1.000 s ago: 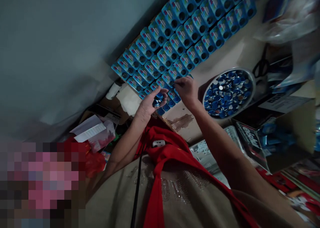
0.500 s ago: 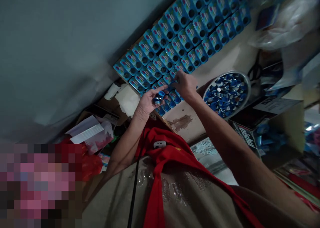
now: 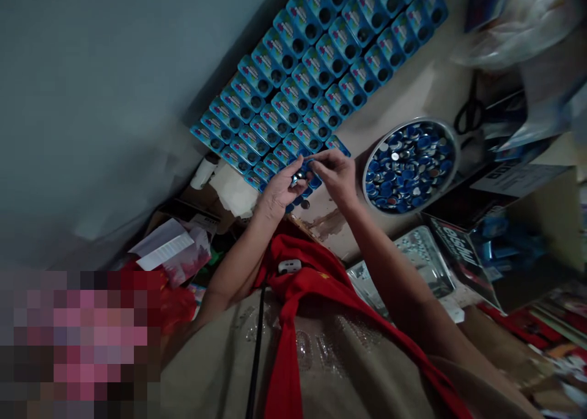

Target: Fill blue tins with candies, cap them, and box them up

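Rows of blue printed cases [image 3: 293, 98], each with a dark round spot at one end, lie on the table in front of me. My left hand [image 3: 285, 189] is curled, palm up, around small round blue-and-silver caps [image 3: 299, 177], over the near end of the rows. My right hand [image 3: 337, 173] meets the left fingertips, thumb and forefinger pinched together. What sits in that pinch is too small and hidden to make out. To the right stands a round metal bowl [image 3: 455, 162] full of loose blue and silver caps [image 3: 408, 168].
A wall [image 3: 101, 101] runs along the left. On the right lie black scissors [image 3: 470, 113], a clear plastic bag [image 3: 527, 33] and an open carton [image 3: 550, 223] with blue pieces inside. A clear tray [image 3: 426, 260] sits under my right forearm. Papers [image 3: 169, 248] are at lower left.
My right hand has drawn back from the cases to my left fingertips. My left fingers have curled further around the caps. The view has shifted slightly.
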Demonstrator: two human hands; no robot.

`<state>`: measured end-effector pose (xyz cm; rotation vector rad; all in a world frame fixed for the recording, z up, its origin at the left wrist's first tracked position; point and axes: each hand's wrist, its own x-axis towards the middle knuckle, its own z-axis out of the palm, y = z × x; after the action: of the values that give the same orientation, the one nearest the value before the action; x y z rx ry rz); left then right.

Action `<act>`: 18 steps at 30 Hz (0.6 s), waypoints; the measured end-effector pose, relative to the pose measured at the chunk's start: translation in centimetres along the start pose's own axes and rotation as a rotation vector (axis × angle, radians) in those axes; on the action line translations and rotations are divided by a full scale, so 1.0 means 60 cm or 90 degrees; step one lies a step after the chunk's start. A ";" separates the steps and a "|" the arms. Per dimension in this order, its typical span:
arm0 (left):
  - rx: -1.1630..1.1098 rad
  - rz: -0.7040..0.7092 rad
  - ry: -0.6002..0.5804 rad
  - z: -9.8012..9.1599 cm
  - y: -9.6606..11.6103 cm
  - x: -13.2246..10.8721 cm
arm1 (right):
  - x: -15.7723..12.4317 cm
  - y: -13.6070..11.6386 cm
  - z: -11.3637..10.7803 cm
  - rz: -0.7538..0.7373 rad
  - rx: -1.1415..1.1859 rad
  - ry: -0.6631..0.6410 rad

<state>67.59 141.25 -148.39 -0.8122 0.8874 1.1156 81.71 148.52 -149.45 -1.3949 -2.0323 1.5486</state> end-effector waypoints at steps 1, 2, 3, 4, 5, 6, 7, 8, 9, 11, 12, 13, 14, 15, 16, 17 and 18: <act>0.000 0.000 -0.014 0.012 0.003 0.000 | 0.011 0.002 -0.006 0.015 0.031 0.033; 0.006 0.007 -0.027 0.021 0.009 -0.002 | 0.024 0.004 -0.011 0.029 0.053 0.064; 0.015 0.020 -0.033 0.026 0.016 -0.005 | 0.038 0.007 -0.014 0.042 0.060 0.087; 0.024 0.036 -0.031 0.028 0.025 -0.009 | 0.052 0.010 -0.016 0.050 0.047 0.092; 0.029 0.053 -0.019 0.026 0.036 -0.014 | 0.066 0.014 -0.016 0.052 0.018 0.090; 0.029 0.070 -0.004 0.022 0.047 -0.019 | 0.078 0.018 -0.016 0.049 -0.024 0.084; 0.025 0.084 0.009 0.016 0.058 -0.024 | 0.089 0.023 -0.015 0.042 -0.077 0.074; 0.019 0.095 0.018 0.009 0.068 -0.029 | 0.099 0.027 -0.016 0.034 -0.136 0.062; 0.015 0.107 0.021 0.002 0.076 -0.033 | 0.107 0.032 -0.017 0.027 -0.194 0.048; 0.014 0.124 0.025 -0.010 0.087 -0.038 | 0.121 0.037 -0.020 0.017 -0.297 0.020; 0.017 0.129 0.028 -0.015 0.090 -0.039 | 0.127 0.038 -0.022 0.019 -0.336 0.011; 0.021 0.132 0.029 -0.019 0.091 -0.040 | 0.134 0.038 -0.023 0.026 -0.367 0.001; 0.025 0.135 0.027 -0.024 0.091 -0.040 | 0.141 0.037 -0.023 0.038 -0.394 -0.012; 0.031 0.139 0.022 -0.027 0.089 -0.039 | 0.148 0.035 -0.021 0.054 -0.419 -0.026; 0.036 0.141 0.017 -0.031 0.087 -0.038 | 0.154 0.034 -0.020 0.072 -0.440 -0.039; 0.042 0.142 0.016 -0.035 0.084 -0.038 | 0.159 0.034 -0.018 0.089 -0.453 -0.050; 0.045 0.142 0.023 -0.039 0.080 -0.038 | 0.163 0.036 -0.016 0.101 -0.459 -0.056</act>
<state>62.10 139.47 -147.83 -0.6885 1.0603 1.2586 78.41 156.73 -154.23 -1.7684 -2.7482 0.9535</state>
